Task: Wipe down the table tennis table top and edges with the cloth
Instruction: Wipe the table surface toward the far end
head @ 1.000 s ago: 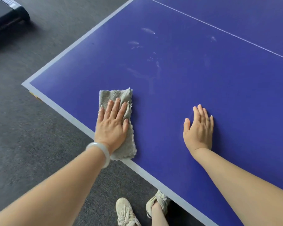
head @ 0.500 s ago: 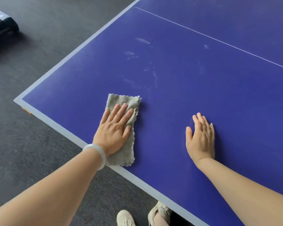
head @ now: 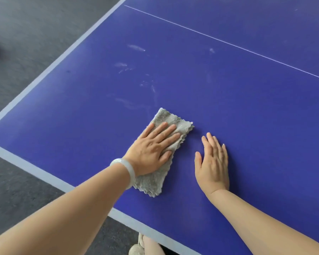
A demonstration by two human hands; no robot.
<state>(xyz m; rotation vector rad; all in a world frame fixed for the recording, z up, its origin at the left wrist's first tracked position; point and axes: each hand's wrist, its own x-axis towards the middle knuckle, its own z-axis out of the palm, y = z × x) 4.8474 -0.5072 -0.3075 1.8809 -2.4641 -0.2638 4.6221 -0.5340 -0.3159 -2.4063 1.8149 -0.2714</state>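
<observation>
Grey cloth lies under the flat left hand; right hand rests flat on table.

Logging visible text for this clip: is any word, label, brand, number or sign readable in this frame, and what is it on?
None readable. The table top carries only a thin white line and pale smudges. The cloth under the left hand, the bangle, the right hand and the shoe show no lettering.
</observation>
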